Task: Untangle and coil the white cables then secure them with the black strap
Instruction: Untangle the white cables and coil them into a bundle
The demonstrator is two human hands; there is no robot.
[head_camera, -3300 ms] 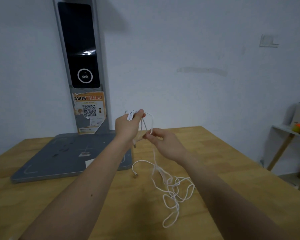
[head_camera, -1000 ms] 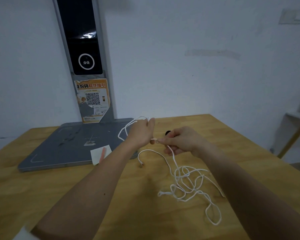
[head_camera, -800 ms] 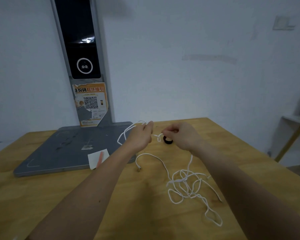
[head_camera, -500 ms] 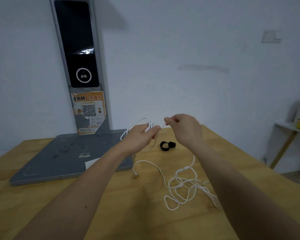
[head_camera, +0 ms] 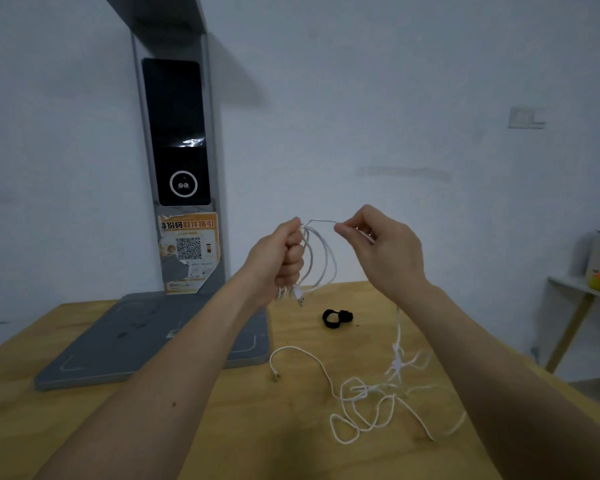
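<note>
So the cables (head_camera: pixel 321 258) are half-coiled: a few loops hang from my left hand (head_camera: pixel 280 260), which grips them in a closed fist held up above the worktop (head_camera: pixel 201 434). A plug end dangles just under that fist. From the top of the loops a short run crosses to my right hand (head_camera: pixel 383 249), whose thumb and forefinger pinch it while the other fingers (head_camera: pixel 364 216) curl loosely. Below my right hand the line drops to a loose tangle lying on the worktop, near the right forearm, with another plug end lying off to its left.

To do this step well, I think I should let the line slide through the right pinch as I lay each new loop over the fist, matching the size of the loops already there. The tangle looks knotted where the line meets it, so I would lift slowly and shake it free rather than yank, or the snarl may tighten. The left grip needs to be firm enough that no loop slips out.

The strap (head_camera: pixel 336 318) lies on the worktop beyond the tangle, well apart from both hands, beside the grey base (head_camera: pixel 118 348).
</note>
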